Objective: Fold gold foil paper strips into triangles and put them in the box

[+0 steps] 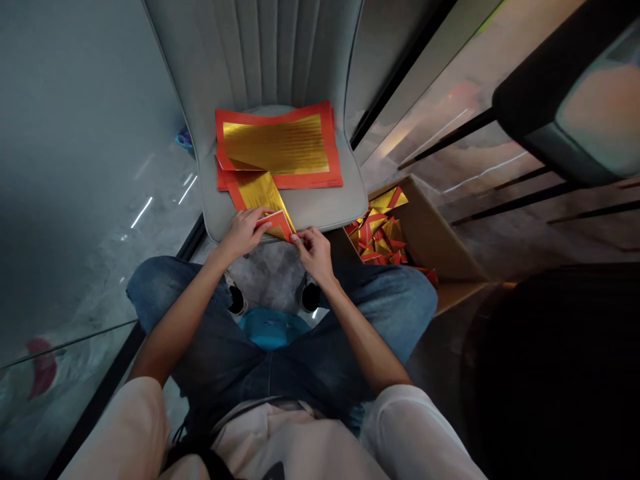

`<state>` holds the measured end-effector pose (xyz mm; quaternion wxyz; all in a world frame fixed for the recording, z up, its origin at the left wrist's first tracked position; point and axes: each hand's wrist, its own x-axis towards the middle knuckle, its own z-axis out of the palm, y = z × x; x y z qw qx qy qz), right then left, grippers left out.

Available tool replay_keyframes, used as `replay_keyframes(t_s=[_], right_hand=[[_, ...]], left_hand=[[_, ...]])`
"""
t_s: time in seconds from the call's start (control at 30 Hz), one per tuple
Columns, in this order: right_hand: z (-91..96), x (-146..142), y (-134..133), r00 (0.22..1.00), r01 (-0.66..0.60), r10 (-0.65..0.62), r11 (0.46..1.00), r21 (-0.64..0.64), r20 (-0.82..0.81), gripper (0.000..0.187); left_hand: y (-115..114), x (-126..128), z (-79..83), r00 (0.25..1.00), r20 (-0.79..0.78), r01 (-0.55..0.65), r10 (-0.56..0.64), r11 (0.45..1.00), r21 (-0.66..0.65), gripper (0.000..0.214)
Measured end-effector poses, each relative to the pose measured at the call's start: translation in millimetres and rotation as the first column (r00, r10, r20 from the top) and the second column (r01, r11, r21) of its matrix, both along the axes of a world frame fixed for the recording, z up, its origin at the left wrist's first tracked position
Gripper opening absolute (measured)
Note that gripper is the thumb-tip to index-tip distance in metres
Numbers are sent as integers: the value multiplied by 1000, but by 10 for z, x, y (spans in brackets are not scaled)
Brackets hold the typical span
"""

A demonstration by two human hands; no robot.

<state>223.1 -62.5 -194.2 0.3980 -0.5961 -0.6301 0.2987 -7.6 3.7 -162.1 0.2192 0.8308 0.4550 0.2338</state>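
A red sheet of paper with a gold panel [260, 191] lies slantwise over the front edge of the grey chair seat, its near end folded over. My left hand [243, 233] is closed on the left side of that folded end, fingers on top. At its right corner, the thumb and fingers of my right hand [314, 251] pinch the fold. Behind my hands, a stack of flat red-and-gold sheets [275, 143] rests on the seat. The far end of the folded sheet meets the front left of the stack.
An open cardboard box [437, 233] stands on the floor right of the chair [315, 207], holding several folded red-and-gold pieces [383, 230]. Glass panels [90, 133] rise on the left. Something blue [274, 327] shows between my knees. A dark chair [555, 127] stands at the upper right.
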Motion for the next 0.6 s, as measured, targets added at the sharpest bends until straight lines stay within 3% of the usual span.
replay_keyframes(t_s=[0.23, 0.6], right_hand=[[39, -68, -7, 997, 66, -65, 998, 18, -49, 46], [35, -14, -64, 952, 36, -92, 981, -192, -292, 41]], left_hand=[[39, 103, -16, 998, 2, -58, 58, 995, 81, 32], [32, 177, -131, 991, -34, -122, 128, 982, 144, 30]])
